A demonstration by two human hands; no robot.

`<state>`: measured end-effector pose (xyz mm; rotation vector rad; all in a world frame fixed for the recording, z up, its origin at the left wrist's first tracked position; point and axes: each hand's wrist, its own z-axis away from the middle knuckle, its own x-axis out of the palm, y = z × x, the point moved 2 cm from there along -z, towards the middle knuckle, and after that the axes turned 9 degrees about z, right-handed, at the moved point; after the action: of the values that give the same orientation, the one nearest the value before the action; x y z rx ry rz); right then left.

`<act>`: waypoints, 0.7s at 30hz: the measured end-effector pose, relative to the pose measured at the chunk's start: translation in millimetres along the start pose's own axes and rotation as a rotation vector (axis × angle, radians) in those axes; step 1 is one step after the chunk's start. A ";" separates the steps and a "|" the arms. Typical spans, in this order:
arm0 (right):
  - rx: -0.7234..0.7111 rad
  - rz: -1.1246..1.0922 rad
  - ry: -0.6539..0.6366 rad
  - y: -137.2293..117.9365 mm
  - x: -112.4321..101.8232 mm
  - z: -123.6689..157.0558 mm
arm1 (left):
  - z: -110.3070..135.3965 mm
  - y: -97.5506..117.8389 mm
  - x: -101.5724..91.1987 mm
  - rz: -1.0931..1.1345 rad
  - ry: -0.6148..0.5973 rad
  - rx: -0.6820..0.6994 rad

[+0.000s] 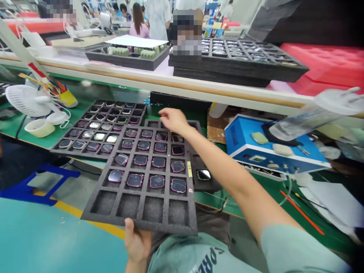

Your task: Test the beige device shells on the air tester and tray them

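A black foam tray [167,200] tilts toward me, its near edge raised off the bench. My left hand [138,242] grips that near edge from below, thumb on top. Square watch cases [141,160] with purplish rims sit in most of its compartments, while the nearest row shows bare foam. At the tray's far edge is my right hand [174,120], fingers curled down and closed; whatever they may hold is hidden. Partly beneath, another foam tray [212,185] shows one shiny watch face [203,174]. To the left lies a further foam tray [76,151] filled with watch cases.
A white fan [30,100] and a tape roll [40,128] stand at left. On the right are a blue machine box [247,140], a clear plastic cup [307,113] and an orange stick [303,213]. A shelf [127,81] above bears more trays. People sit beyond.
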<state>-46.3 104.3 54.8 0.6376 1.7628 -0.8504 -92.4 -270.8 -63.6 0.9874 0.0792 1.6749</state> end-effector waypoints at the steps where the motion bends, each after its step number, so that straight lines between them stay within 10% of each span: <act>1: 0.085 0.043 -0.006 28.4 -6.3 4.7 | 0.2 2.5 1.7 -0.009 -0.002 -0.016; 4: 0.239 0.138 -0.098 96.6 -13.0 18.3 | 5.1 8.3 7.6 -0.012 -0.010 -0.007; 8: 0.251 0.177 -0.178 127.7 -3.7 23.3 | 16.6 5.7 12.2 0.002 -0.022 0.031; 16: 0.192 0.203 -0.235 121.8 -13.1 34.0 | 29.3 -7.9 19.2 0.091 0.009 0.057; 21: -0.004 -0.013 -0.271 53.7 -52.3 122.1 | 31.7 -12.5 17.0 0.107 0.008 0.065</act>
<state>80.8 38.8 64.5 0.4839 1.5250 -0.8980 -62.9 -265.6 -40.2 1.0495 0.0883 1.7833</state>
